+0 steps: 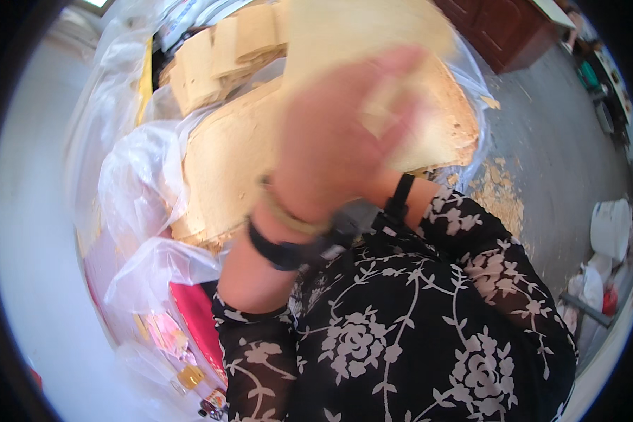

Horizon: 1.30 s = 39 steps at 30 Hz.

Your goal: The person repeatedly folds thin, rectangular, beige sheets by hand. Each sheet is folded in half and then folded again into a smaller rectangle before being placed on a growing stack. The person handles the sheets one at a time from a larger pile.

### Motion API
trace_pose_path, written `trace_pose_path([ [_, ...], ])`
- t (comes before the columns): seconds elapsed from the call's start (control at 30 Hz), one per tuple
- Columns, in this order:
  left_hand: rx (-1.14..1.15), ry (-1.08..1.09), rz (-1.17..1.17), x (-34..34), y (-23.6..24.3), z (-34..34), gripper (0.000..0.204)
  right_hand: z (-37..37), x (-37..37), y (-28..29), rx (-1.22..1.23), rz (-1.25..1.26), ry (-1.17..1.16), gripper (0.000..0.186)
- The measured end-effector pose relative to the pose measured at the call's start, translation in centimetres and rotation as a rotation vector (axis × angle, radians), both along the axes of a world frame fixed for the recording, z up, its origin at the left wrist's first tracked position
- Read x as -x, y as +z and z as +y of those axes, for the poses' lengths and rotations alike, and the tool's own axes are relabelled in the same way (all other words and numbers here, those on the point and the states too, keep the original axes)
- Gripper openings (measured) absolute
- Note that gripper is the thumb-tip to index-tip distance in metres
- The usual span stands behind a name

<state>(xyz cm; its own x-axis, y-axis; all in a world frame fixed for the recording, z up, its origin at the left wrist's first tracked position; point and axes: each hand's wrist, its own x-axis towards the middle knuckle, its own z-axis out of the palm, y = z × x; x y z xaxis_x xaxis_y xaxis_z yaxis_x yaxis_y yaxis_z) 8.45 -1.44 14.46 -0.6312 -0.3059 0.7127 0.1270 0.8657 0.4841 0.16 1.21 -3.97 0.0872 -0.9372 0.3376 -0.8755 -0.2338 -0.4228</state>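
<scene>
Two forearms [250, 278] cross near the center of the head view. The left hand [330, 133], blurred, overlaps a tan sheet [366, 28], likewise blurred; the right hand is hidden behind it. Whether either hand is clamped or apart cannot be told. Beneath lies a stack of large tan sheets [225, 158], surrounded by loose clear plastic [137, 165], near smaller stacked pieces [221, 56]. At right stands a white bucket [610, 228], its contents indistinct.

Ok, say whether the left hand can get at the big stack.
Likely yes: the left hand appears over the big stack, whose left lies bare; plastic bunches beside it. Blur hides whether the hand is free.
</scene>
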Motion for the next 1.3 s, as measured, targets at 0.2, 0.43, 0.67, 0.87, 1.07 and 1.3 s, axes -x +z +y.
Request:
trace_pose_path([
  [0.2,0.170,0.302,-0.445,-7.0,-8.9,3.4,0.082,3.8,-0.5,2.0,-0.088,-0.068,0.020,0.037],
  [0.43,0.133,0.670,-0.458,-11.0,-15.1,-0.1,0.041,1.9,-2.5,0.0,-0.052,-0.134,0.015,0.043],
  [0.67,0.083,0.737,-0.212,-11.4,-8.2,-5.3,0.026,-0.1,-3.3,-1.9,-0.172,-0.177,-0.074,0.053],
  [0.87,0.123,0.847,-0.230,-10.8,-3.8,-8.7,0.021,-1.0,-3.9,-0.4,-0.080,-0.076,-0.010,0.053],
  [1.07,0.346,0.740,-0.257,-11.0,0.2,-9.2,0.021,-1.8,-5.5,0.2,-0.115,-0.051,-0.025,0.043],
  [1.3,0.255,0.197,-0.121,-14.7,-9.0,3.2,0.023,-0.6,-6.2,1.6,-0.446,-1.098,0.056,0.047],
])
